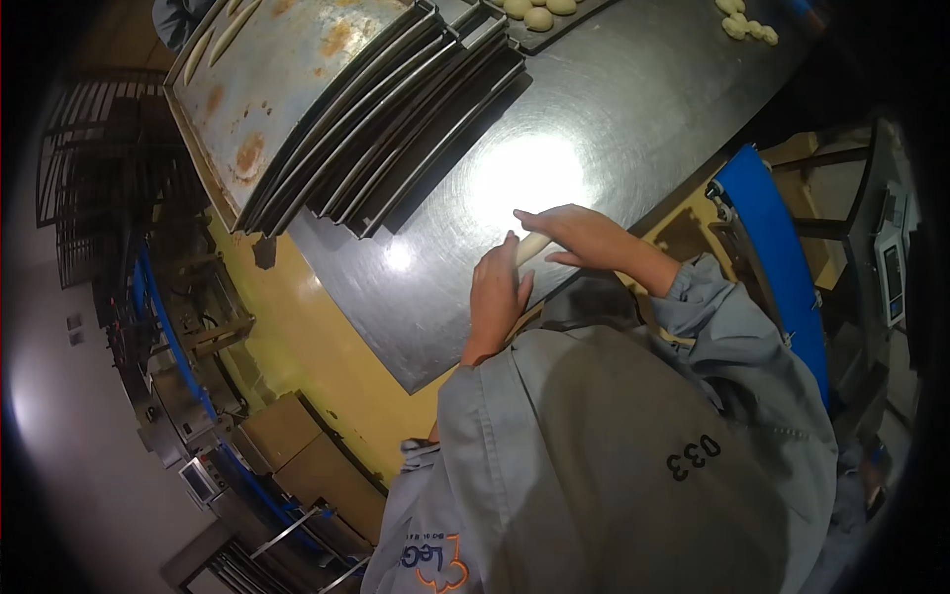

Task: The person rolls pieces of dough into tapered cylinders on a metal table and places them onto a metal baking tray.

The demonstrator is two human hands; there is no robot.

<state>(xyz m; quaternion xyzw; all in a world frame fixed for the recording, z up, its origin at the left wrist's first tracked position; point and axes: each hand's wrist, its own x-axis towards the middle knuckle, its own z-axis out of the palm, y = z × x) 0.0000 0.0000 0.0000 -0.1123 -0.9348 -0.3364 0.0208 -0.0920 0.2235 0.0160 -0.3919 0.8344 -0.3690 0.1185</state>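
One steel table point(643, 94) spreads before me. To the left on it stands a stack of trays point(297, 99). My right hand point(584, 236) and left hand point(497, 295) are open, palms down, thumbs spread from the fingers, over opposite ends of the dough roll point(532, 247), near the table's close edge. Farther off sit small dough balls point(538, 19).

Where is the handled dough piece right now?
Near the head view's centre, the dough piece lies between the left hand and right hand, by the table's edge.
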